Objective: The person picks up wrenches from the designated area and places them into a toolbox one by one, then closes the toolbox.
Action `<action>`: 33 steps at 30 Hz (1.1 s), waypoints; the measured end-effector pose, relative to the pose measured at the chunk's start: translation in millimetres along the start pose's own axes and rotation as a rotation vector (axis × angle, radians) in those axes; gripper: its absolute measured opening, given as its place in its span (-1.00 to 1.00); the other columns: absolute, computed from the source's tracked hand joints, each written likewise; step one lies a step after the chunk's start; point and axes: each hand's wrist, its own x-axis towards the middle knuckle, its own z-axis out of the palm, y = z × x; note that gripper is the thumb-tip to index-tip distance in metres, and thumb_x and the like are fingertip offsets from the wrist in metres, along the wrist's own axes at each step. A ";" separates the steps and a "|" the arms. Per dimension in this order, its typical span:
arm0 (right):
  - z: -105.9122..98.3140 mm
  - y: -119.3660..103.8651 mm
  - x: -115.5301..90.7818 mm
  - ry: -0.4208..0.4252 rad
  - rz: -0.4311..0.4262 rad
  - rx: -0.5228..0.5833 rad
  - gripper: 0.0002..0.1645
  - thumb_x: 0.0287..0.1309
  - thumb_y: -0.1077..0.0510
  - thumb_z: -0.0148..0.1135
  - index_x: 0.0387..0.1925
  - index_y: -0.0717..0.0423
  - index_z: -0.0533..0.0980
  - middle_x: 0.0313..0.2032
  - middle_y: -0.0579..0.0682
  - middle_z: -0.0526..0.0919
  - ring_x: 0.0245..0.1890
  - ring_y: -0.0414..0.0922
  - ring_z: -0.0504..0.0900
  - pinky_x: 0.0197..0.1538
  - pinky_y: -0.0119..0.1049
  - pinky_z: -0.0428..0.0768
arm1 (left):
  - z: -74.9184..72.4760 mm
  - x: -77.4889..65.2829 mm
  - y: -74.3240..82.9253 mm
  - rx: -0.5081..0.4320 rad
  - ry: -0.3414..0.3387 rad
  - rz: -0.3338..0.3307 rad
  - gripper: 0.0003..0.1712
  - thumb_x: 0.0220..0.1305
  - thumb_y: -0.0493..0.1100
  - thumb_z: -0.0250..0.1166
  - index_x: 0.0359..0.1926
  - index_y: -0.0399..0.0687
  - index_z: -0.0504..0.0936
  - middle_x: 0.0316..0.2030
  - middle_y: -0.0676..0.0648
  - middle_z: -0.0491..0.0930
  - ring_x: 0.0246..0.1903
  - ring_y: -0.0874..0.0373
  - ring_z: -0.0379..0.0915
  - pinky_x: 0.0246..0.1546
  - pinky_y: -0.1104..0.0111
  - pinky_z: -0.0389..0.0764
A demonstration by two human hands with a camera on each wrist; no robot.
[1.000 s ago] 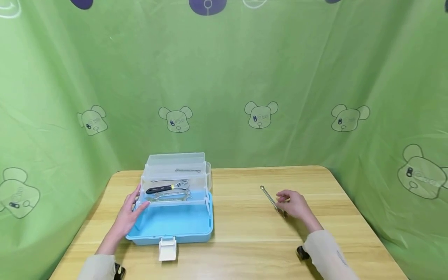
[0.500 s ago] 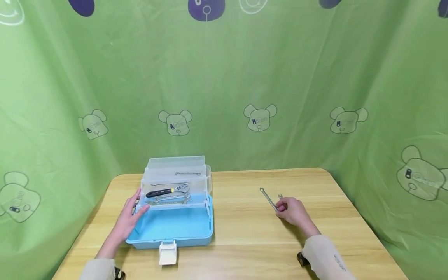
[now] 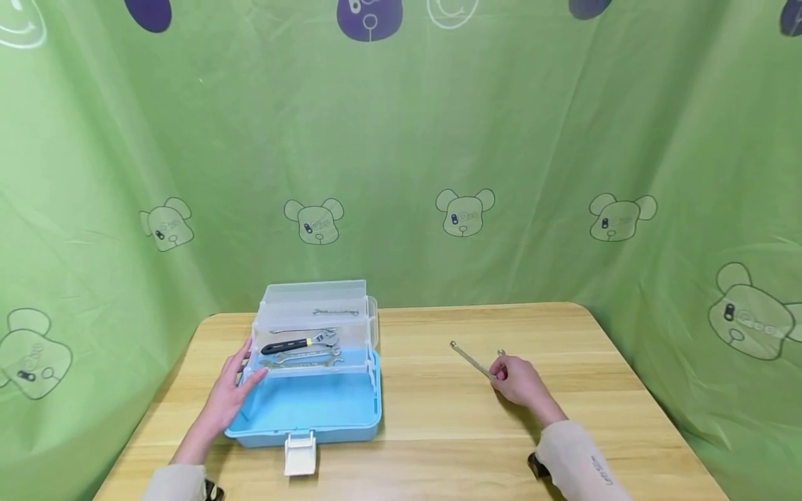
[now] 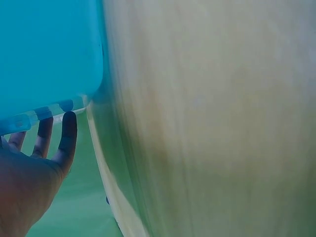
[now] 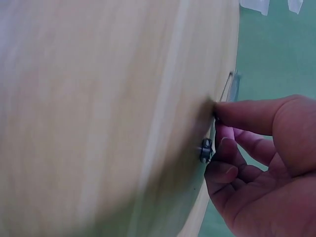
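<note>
In the head view, a blue toolbox (image 3: 307,436) with raised translucent trays (image 3: 313,304) stands open at the left. Several wrenches lie in the trays, among them an adjustable wrench (image 3: 291,345) with a black handle. My left hand (image 3: 227,390) rests at the trays' left side, thumb near the front edge; the left wrist view has its outstretched fingers (image 4: 68,140) right at the plastic edge. To the right, my right hand (image 3: 521,381) pinches a silver wrench (image 3: 471,360) between thumb and fingers. The head of a second wrench (image 3: 500,353) shows behind that hand, its remainder hidden.
A white latch (image 3: 300,454) hangs at the toolbox front. The wooden table (image 3: 426,410) ends in rounded corners at the back. Green curtain (image 3: 388,139) with bear prints encloses the back and both sides.
My right hand has come down on the silver wrench, pinched it and shifted it slightly left, turning it flatter. The left hand stays in place beside the trays.
</note>
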 end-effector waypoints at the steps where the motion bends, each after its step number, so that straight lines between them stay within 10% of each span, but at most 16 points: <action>1: 1.0 0.2 0.1 0.008 -0.004 -0.005 -0.94 0.19 0.31 0.37 -0.31 0.21 0.61 -0.48 -0.06 0.52 -0.45 -0.14 0.43 -0.32 -0.28 0.42 | 0.0 -0.4 0.1 0.000 -0.002 -0.003 -0.08 0.55 0.21 0.14 0.69 0.29 -0.17 0.54 -0.38 0.08 0.45 -0.44 0.12 0.33 -0.48 0.23; 14: -7.9 -11.5 12.2 0.053 0.036 0.187 -0.85 0.39 0.24 0.22 -0.09 0.21 0.61 -0.44 0.07 0.63 -0.61 -0.17 0.47 -0.55 -0.34 0.50 | -0.4 0.0 -0.1 0.000 -0.002 -0.003 -0.10 0.55 0.22 0.12 0.67 0.40 -0.19 0.55 -0.37 0.07 0.45 -0.43 0.11 0.34 -0.49 0.20; 33: -10.0 -30.8 18.0 0.060 0.131 0.679 -0.58 0.42 0.24 0.26 0.18 0.43 0.54 -0.01 0.33 0.74 -0.08 0.03 0.80 0.10 -0.11 0.75 | 0.5 3.0 -4.3 -0.023 0.012 0.008 -0.08 0.54 0.20 0.15 0.68 0.33 -0.16 0.53 -0.36 0.11 0.45 -0.42 0.12 0.37 -0.46 0.19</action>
